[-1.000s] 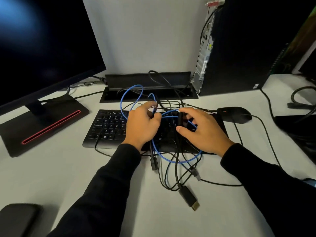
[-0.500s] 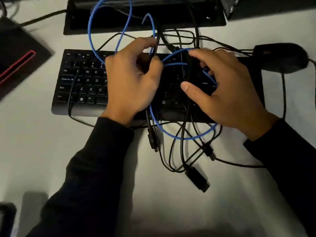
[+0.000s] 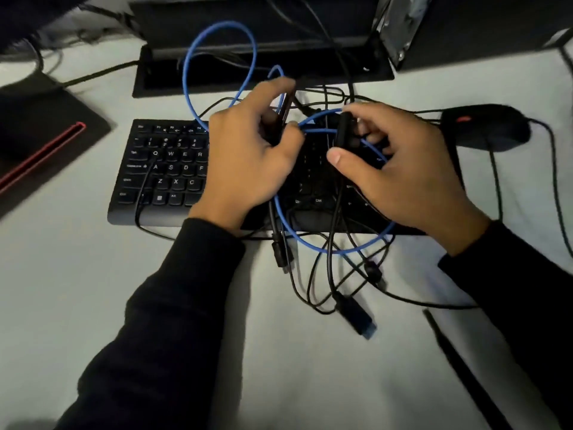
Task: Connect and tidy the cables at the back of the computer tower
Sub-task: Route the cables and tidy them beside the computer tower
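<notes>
two hands over the keyboard [image 3: 161, 172]; left hand [image 3: 248, 156] pinching a black cable [image 3: 283, 116]; right hand [image 3: 400, 169] curled round a black plug [image 3: 342, 128]

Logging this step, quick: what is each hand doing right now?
Left hand: fingers curled round a black cable above the keyboard.
Right hand: gripping a black connector amid the tangle.

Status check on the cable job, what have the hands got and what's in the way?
Left hand grips a black cable. Right hand grips another black cable. Blue cable loops through the tangle over the keyboard; connectors lie loose, nothing plugged yet.
</notes>
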A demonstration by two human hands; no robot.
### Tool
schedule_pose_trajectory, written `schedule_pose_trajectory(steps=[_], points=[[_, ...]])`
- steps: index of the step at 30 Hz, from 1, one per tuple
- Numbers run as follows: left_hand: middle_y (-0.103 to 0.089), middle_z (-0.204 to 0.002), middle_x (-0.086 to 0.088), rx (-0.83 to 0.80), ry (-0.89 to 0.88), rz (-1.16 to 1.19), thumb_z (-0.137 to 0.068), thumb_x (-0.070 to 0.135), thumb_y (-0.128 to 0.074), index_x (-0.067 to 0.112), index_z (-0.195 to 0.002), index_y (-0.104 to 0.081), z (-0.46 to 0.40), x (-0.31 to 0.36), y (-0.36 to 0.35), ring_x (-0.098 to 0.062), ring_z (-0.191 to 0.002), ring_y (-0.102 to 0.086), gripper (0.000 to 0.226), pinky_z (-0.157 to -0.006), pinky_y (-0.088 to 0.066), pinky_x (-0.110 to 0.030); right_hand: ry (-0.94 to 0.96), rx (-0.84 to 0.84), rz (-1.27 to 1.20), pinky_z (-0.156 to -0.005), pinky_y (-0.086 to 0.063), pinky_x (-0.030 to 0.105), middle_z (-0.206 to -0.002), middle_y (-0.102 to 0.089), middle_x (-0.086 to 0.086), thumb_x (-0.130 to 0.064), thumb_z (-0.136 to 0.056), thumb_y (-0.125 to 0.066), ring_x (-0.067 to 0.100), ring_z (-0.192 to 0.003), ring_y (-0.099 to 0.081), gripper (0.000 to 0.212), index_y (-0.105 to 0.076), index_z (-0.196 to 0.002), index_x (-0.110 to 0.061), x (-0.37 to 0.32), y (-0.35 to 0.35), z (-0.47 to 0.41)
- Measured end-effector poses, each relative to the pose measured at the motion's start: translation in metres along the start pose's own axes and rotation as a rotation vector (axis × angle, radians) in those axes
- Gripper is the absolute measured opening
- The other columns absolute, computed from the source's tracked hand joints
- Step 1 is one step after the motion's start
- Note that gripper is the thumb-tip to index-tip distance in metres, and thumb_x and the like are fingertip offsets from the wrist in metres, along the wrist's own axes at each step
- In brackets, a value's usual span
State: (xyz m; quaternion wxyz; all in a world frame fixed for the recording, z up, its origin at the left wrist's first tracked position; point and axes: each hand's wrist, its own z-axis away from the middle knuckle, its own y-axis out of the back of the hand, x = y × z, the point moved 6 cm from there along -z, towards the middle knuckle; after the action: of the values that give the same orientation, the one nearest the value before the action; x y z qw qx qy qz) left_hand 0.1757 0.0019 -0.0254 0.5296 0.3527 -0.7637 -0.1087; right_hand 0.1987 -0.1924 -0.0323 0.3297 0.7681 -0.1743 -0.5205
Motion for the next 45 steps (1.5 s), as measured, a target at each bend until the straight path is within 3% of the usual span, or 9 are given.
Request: schedule_pose_trajectory(steps=[5, 10, 14, 24, 29, 33, 39, 42, 45], points=[[-0.066, -0.094, 0.003, -0.044, -0.05, -0.093, -0.08, 0.025, -0.064, 0.024, -0.138, -0.062, 0.014, 0.001, -0.002, -0.017, -0.092, -0.061, 0.058, -0.092, -0.05, -0.035, -0.069, 0.123, -0.205, -0.089, -0.046, 0.009, -0.097, -0.065, -0.023, -0.034, -0.094, -0.07, -0.011, -0.098, -0.061, 0.044, -0.064, -0.136, -0.022, -0.007, 0.015, 0.006], [-0.042, -0.15, -0.007, -0.114, -0.202, -0.23, -0.08, 0.018, -0.067, 0.038, -0.155, -0.038, 0.025, 0.018, -0.006, -0.026, -0.139, -0.041, 0.082, -0.114, -0.035, -0.054, -0.139, 0.049, -0.384, -0.099, -0.058, 0.038, -0.117, -0.072, -0.002, -0.002, -0.09, -0.071, 0.008, -0.102, -0.073, 0.052, -0.059, -0.138, -0.018, -0.002, 0.014, 0.022], [-0.027, -0.164, 0.001, -0.252, -0.326, -0.316, -0.085, 0.015, -0.067, 0.042, -0.155, -0.034, 0.024, 0.038, -0.018, -0.025, -0.144, -0.033, 0.082, -0.109, -0.031, -0.049, -0.187, -0.033, -0.587, -0.1, -0.057, 0.035, -0.12, -0.072, 0.001, 0.009, -0.088, -0.07, 0.012, -0.108, -0.073, 0.056, -0.059, -0.135, -0.019, -0.009, 0.01, 0.018], [-0.063, -0.125, 0.016, -0.401, -0.347, -0.38, -0.088, 0.019, -0.065, 0.033, -0.113, -0.046, -0.029, 0.047, -0.039, -0.018, -0.145, -0.026, 0.034, -0.106, -0.018, -0.046, -0.288, -0.087, -0.536, -0.091, -0.061, 0.031, -0.121, -0.07, -0.003, 0.008, -0.078, -0.075, 0.006, -0.097, -0.074, 0.061, -0.058, -0.121, -0.032, -0.023, 0.033, -0.001], [-0.068, -0.093, 0.011, -0.339, -0.374, -0.32, -0.095, 0.031, -0.061, 0.028, -0.108, -0.045, -0.04, 0.041, -0.04, -0.018, -0.091, -0.063, 0.021, -0.097, -0.043, -0.048, -0.448, -0.186, -0.636, -0.061, -0.057, 0.029, -0.104, -0.071, 0.019, 0.006, -0.085, -0.069, 0.019, -0.065, -0.071, 0.057, -0.049, -0.131, -0.021, -0.021, 0.042, -0.003], [-0.074, -0.111, 0.005, -0.316, -0.231, -0.277, -0.099, 0.038, -0.061, 0.026, -0.119, -0.057, -0.051, 0.027, -0.041, -0.023, -0.104, -0.068, 0.023, -0.085, -0.054, -0.042, -0.407, -0.432, -0.469, -0.042, -0.039, 0.024, -0.078, -0.074, 0.017, 0.0, -0.096, -0.061, 0.015, -0.044, -0.048, 0.025, -0.064, -0.117, -0.013, -0.018, 0.057, 0.002], [-0.065, -0.088, 0.009, -0.252, -0.194, -0.147, -0.094, 0.034, -0.07, 0.031, -0.093, -0.055, -0.052, 0.046, -0.037, -0.011, -0.084, -0.061, 0.014, -0.072, -0.044, -0.02, -0.114, 0.056, -0.392, -0.051, -0.03, 0.025, -0.051, -0.041, -0.013, -0.017, -0.102, -0.059, 0.005, -0.047, -0.033, 0.025, -0.078, -0.087, -0.023, -0.007, 0.132, -0.022], [-0.06, -0.098, 0.001, -0.261, -0.205, -0.238, -0.089, 0.03, -0.069, 0.026, -0.099, -0.057, -0.062, 0.049, -0.042, -0.022, -0.093, -0.061, 0.017, -0.08, -0.048, -0.034, 0.009, 0.117, -0.658, -0.048, -0.03, 0.021, -0.052, -0.034, -0.01, -0.013, -0.106, -0.053, 0.006, -0.046, -0.028, 0.026, -0.073, -0.09, -0.017, -0.022, 0.133, -0.02], [-0.058, -0.126, -0.003, -0.365, -0.073, -0.42, -0.091, 0.033, -0.061, 0.034, -0.136, -0.049, -0.071, 0.03, -0.044, -0.031, -0.123, -0.053, 0.047, -0.103, -0.044, -0.055, 0.093, 0.06, -0.91, -0.049, -0.031, 0.022, -0.053, -0.029, -0.006, -0.013, -0.106, -0.052, 0.009, -0.046, -0.026, 0.021, -0.07, -0.097, -0.008, -0.038, 0.126, -0.016]])
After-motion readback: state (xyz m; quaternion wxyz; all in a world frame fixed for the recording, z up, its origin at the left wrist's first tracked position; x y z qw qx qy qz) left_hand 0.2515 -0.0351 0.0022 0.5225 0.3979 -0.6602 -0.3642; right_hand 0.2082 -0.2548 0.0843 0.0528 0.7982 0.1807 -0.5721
